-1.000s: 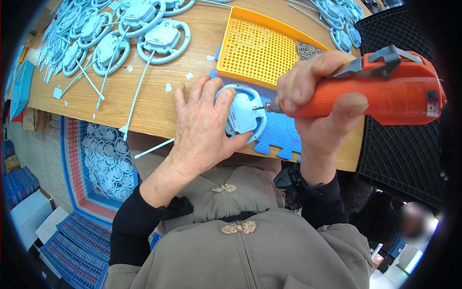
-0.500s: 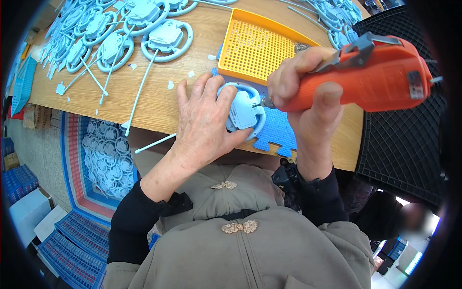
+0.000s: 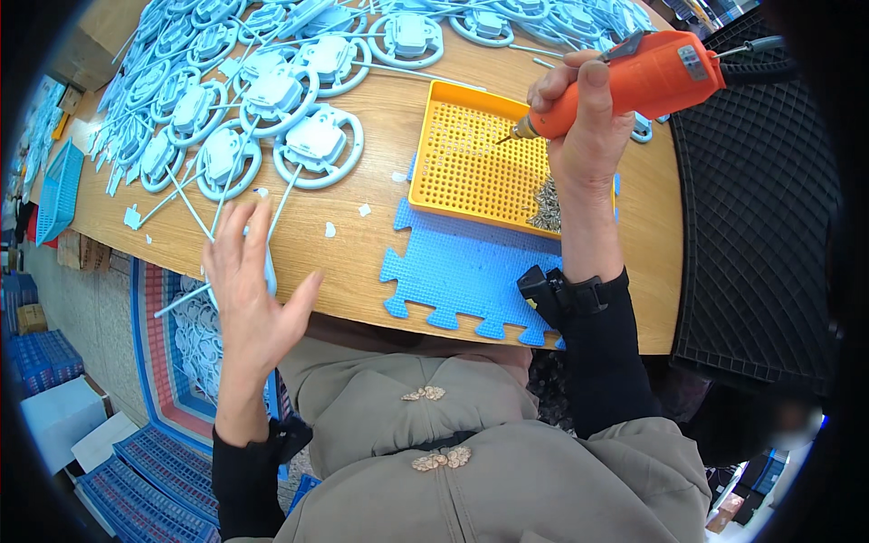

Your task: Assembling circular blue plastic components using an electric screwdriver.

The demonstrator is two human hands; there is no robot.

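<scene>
My right hand (image 3: 588, 136) is wrapped round an orange electric screwdriver (image 3: 634, 81). The screwdriver's bit points left over the yellow perforated tray (image 3: 444, 163), where a heap of small screws (image 3: 546, 206) lies in the near right corner. My left hand (image 3: 258, 285) is at the table's front edge with its fingers stretched out and thumb apart. A light blue ring-shaped plastic part with a thin rod (image 3: 181, 300) shows partly from behind that hand; the hand hides most of it. The blue foam mat (image 3: 453, 271) in front of the tray bears no part.
Many light blue ring-shaped parts (image 3: 317, 140) with rods cover the table's far left. Below the left edge stands a crate (image 3: 149, 348) holding similar parts (image 3: 195, 339). A black ridged mat (image 3: 751, 217) lies at the right. A cable (image 3: 756, 68) trails from the screwdriver.
My left hand has moved left off the mat, and the ring-shaped part has left the mat. My right hand has swung the screwdriver up and away, over the tray.
</scene>
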